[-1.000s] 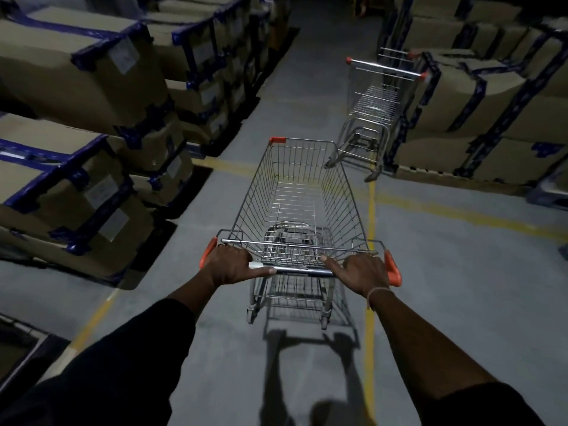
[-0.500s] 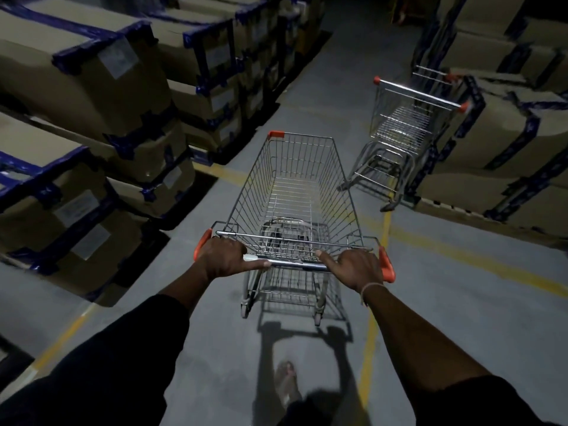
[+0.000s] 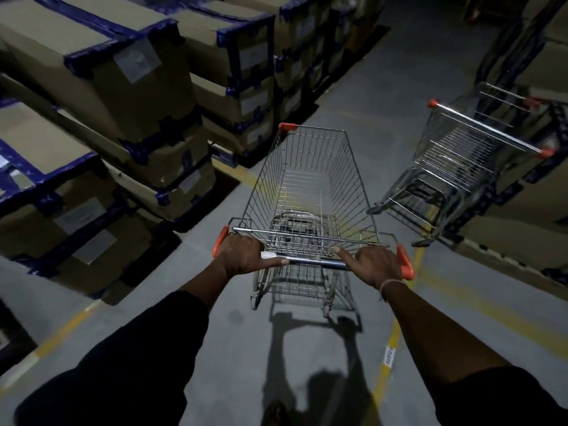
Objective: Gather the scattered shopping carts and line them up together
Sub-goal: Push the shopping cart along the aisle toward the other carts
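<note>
I stand in a dim warehouse aisle and hold a shopping cart (image 3: 310,192) in front of me. My left hand (image 3: 244,256) grips the handle bar (image 3: 310,261) near its left orange end cap (image 3: 220,245); the fingers (image 3: 246,241) are curled over the bar and the thumb lies straight along it, pointing to the right. My right hand (image 3: 376,264) grips the same bar near the right orange end cap (image 3: 405,265); these fingers are curled around the bar too, and one finger points inward along it. A thin band (image 3: 389,284) goes around my right wrist. Both my sleeves are dark.

The cart is of silver wire, its basket has nothing inside, and it stands on the grey concrete floor (image 3: 353,96) with its front pointing away from me. One front corner carries an orange cap (image 3: 287,127).

A second cart (image 3: 461,161) stands ahead on the right, near my cart but apart from it. It is turned at an angle, its handle with orange ends is on the far side, and it is just beside the stacked boxes (image 3: 528,210) on the right. Behind it I see wire of perhaps one more cart, but I cannot tell clearly.

On the left, big cardboard boxes (image 3: 123,87) with blue tape on the edges and white labels are stacked in rows along the aisle. Yellow lines (image 3: 396,333) are painted on the floor, and one passes under my cart. My shadow and the shadow of the cart fall on the floor below the handle.
</note>
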`<action>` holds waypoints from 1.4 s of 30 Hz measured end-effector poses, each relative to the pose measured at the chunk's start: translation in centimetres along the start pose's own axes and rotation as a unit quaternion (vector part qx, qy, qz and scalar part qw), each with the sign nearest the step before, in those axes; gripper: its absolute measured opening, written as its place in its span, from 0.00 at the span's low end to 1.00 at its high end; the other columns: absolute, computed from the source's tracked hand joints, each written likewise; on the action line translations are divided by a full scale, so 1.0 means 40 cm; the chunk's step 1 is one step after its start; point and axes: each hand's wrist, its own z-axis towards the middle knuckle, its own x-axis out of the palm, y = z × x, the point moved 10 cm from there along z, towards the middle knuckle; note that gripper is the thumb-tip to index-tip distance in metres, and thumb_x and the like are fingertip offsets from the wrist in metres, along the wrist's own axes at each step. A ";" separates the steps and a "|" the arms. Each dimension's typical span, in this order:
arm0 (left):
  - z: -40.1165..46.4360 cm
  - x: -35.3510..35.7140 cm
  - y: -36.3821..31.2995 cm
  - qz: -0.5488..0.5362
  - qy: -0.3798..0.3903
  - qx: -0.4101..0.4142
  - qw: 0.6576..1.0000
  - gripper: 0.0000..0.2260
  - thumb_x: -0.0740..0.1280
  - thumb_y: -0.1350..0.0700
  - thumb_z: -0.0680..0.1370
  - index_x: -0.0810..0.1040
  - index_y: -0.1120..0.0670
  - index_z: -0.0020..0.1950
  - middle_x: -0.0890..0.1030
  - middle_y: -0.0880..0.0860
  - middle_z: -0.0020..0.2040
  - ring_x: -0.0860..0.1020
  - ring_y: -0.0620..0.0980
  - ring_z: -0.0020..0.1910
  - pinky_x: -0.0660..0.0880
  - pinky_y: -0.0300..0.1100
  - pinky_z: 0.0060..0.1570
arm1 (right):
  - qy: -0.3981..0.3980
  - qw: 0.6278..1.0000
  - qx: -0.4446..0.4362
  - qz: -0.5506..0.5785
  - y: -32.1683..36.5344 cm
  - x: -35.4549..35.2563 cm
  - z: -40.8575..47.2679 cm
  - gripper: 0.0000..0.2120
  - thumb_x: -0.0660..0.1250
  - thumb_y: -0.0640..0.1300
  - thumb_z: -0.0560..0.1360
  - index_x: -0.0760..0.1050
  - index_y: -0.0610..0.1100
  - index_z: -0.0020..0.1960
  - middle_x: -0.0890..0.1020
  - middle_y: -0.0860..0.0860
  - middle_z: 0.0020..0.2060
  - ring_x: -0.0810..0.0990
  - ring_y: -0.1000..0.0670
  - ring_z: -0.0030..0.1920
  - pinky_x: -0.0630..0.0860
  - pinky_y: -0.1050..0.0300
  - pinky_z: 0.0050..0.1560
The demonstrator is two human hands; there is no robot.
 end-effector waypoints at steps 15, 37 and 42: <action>0.204 -0.065 -0.064 -0.043 -0.024 -0.165 0.985 0.46 0.41 0.11 0.64 0.78 0.49 0.35 0.83 0.47 0.36 0.83 0.50 0.47 0.58 0.66 0.75 | -0.007 0.983 -0.180 -0.048 -0.090 -0.064 0.467 0.45 0.41 0.79 0.77 0.77 0.45 0.30 0.80 0.47 0.31 0.80 0.44 0.38 0.77 0.47 0.50; 0.317 -0.103 -0.159 -0.080 -0.007 -0.413 0.907 0.48 0.38 0.14 0.68 0.84 0.49 0.42 0.83 0.47 0.38 0.82 0.49 0.45 0.55 0.65 0.74 | -0.016 0.918 -0.395 -0.045 0.028 -0.112 0.939 0.46 0.41 0.81 0.75 0.76 0.45 0.29 0.77 0.50 0.26 0.78 0.49 0.30 0.80 0.47 0.48; 0.350 -0.135 -0.161 -0.077 -0.022 -0.440 0.894 0.45 0.43 0.16 0.72 0.84 0.50 0.45 0.84 0.48 0.42 0.83 0.50 0.46 0.62 0.60 0.71 | -0.013 0.906 -0.419 -0.058 0.084 -0.122 1.023 0.44 0.43 0.79 0.76 0.77 0.45 0.30 0.78 0.49 0.28 0.78 0.49 0.32 0.79 0.47 0.51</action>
